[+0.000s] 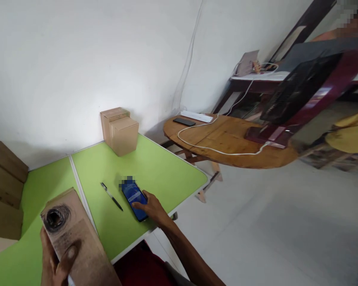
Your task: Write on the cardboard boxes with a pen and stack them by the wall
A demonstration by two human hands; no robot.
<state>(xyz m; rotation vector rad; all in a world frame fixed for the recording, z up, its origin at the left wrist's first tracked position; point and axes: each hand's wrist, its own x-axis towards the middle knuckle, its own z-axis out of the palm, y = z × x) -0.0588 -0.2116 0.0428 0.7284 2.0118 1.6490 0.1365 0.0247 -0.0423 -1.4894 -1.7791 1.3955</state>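
Item: long brown cardboard box (86, 246), a dark-ringed hole (55, 217) near its upper end. It is tilted in front of the green tabletop, grasped in the left hand (58, 256), with thumb across its face and the other fingers around its left side.

Item: smartphone (133, 194) with dark edges and a lit blue screen, at the near part of the tabletop, left of the right hand (150, 206). That hand grasps its right side, the thumb over the screen; the remaining fingers are hidden. Whether the phone rests on the surface cannot be told.

Item: slim pen (111, 196), white and black, lying just left of the phone, touched by neither hand.

Support: bright green tabletop (167, 171), white-edged.

Also present: two plain brown cardboard cartons (123, 137), side by side and touching, by the white wall; further brown cardboard boxes (6, 180) at the left edge; beyond, an oval brown wooden table (220, 137) bearing a flat black oblong object (184, 122), a long white strip (197, 116) and a white cable (223, 152).
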